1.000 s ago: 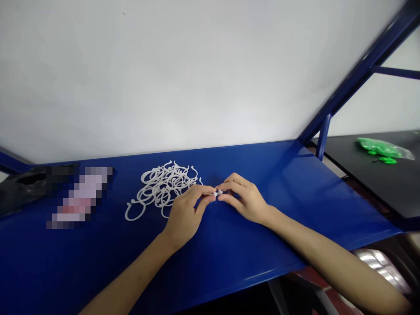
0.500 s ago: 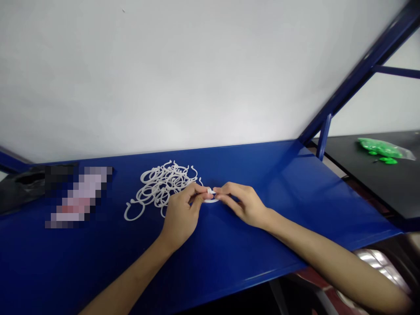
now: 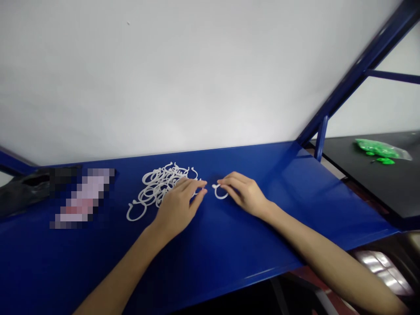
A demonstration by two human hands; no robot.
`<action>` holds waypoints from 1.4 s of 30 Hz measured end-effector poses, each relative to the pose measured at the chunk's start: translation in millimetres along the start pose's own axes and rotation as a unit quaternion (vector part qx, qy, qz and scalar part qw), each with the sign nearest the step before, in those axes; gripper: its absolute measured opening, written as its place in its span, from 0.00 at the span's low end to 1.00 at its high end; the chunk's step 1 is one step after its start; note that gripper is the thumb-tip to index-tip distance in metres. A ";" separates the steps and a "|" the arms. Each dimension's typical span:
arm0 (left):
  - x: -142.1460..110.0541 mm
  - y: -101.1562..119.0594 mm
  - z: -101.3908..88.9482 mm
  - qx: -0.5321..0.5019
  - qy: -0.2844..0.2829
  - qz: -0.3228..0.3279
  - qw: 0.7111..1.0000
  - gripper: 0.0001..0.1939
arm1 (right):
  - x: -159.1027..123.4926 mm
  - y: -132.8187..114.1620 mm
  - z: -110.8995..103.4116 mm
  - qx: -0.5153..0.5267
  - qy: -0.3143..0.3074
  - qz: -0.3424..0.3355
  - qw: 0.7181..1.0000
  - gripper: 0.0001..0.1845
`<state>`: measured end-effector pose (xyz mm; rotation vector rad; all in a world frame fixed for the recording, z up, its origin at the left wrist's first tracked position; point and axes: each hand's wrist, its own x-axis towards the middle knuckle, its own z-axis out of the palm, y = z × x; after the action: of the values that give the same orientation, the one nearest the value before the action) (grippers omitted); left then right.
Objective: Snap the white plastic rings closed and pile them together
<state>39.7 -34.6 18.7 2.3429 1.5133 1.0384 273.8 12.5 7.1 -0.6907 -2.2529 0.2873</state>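
Observation:
A white plastic curtain ring (image 3: 221,197) with a small knobbed end is pinched in the fingertips of my right hand (image 3: 244,192), over the middle of the blue table. To its left, my left hand (image 3: 180,205) has thumb and fingers apart and holds nothing. It is beside a loose pile of white rings (image 3: 154,186) and covers part of it. One similar ring (image 3: 136,219) lies at the pile's near left edge, its ends apart.
The blue table (image 3: 229,267) meets a pale wall behind. At the left lie a black bag (image 3: 22,194) and a blurred-out flat item (image 3: 83,197). A blue metal frame (image 3: 321,138) rises at the right, by a black table (image 3: 367,183) bearing a bag of green pieces (image 3: 377,148).
Half a second ago both hands pinched the ring together. My left hand has let go, opened and moved slightly left; my right hand keeps the ring.

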 end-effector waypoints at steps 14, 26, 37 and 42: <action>3.9 -49.2 -29.3 0.208 -0.108 -0.011 0.972 0.13 | -4.4 51.2 -22.3 -0.278 -0.007 0.145 0.950 0.13; 11.2 -12.0 -38.8 -0.012 0.004 -0.110 0.994 0.16 | 0.5 14.4 -2.3 -0.131 -0.088 0.040 0.987 0.14; -1.3 8.6 -8.4 -0.435 -0.140 -0.195 0.868 0.18 | -5.2 -22.4 8.5 0.117 -0.031 0.080 0.989 0.08; -1.9 13.4 4.6 -0.423 -0.045 -0.275 0.862 0.16 | -7.2 -20.6 11.2 0.089 0.002 0.049 0.995 0.14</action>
<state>52.0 -41.5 20.8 1.2402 1.2028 1.0931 261.7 -8.5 3.3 -0.7069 -2.1620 0.5265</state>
